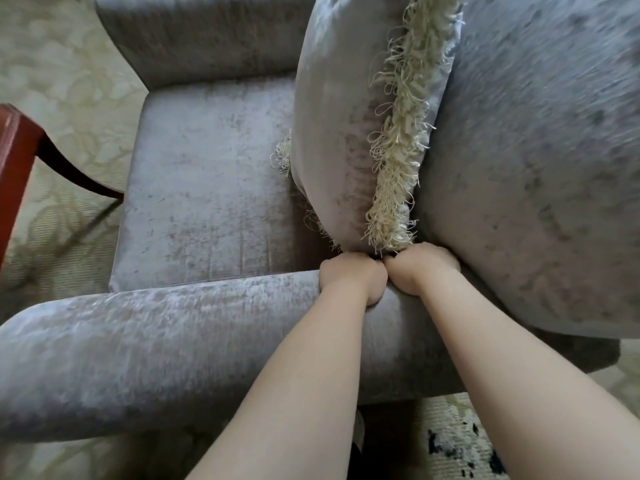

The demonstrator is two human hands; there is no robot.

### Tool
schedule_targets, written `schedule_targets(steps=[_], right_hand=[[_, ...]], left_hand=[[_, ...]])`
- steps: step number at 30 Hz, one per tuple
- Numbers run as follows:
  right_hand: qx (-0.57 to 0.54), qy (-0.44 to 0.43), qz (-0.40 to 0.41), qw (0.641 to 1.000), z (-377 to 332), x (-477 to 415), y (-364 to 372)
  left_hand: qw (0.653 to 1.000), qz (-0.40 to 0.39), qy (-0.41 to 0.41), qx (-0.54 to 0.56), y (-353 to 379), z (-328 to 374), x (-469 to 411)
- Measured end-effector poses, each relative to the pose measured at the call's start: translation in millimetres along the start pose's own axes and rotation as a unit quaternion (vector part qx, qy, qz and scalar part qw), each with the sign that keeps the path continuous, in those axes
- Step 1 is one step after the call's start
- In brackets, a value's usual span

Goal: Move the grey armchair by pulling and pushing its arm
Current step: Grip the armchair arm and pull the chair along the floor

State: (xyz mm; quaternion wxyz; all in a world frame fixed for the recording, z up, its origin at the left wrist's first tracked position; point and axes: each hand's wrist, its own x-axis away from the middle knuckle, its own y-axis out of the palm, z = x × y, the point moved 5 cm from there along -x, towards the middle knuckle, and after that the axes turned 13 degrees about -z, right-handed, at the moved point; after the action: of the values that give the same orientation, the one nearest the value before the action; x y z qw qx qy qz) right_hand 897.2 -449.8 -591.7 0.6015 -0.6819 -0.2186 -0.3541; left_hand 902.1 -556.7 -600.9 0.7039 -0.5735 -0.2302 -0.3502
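- Forearms (311, 393), bottom centre, reach up-frame across the arm (156, 341) of the armchair (207, 174).
- Wooden leg (20, 150), left edge, on carpet (62, 81), just beside the seat front.
- Arm's long axis runs left-right across the lower frame. The seat lies beyond it, up-frame.
- Left hand (353, 278): fingers hooked over the arm's far edge, gripping; tips hidden.
- Right hand (420, 271): touching the left, same grip, under the cushion (346, 133).
- Both hold the backrest (536, 168) end, so a pull toward camera is square to the axis and likely pivots the chair.
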Motion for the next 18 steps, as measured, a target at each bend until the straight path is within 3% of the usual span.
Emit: schedule_targets(steps=[12,18], right_hand=[[0.0,-0.012,0.04,0.999,-3.3,7.1,-5.4],[0.012,0.006,0.045,0.999,0.4,15.9,5.6]], left_hand=[[0.998,-0.036,-0.013,0.051,-2.8,-3.5,-1.3],[0.999,-0.035,0.0,0.02,3.5,-1.9,9.5]])
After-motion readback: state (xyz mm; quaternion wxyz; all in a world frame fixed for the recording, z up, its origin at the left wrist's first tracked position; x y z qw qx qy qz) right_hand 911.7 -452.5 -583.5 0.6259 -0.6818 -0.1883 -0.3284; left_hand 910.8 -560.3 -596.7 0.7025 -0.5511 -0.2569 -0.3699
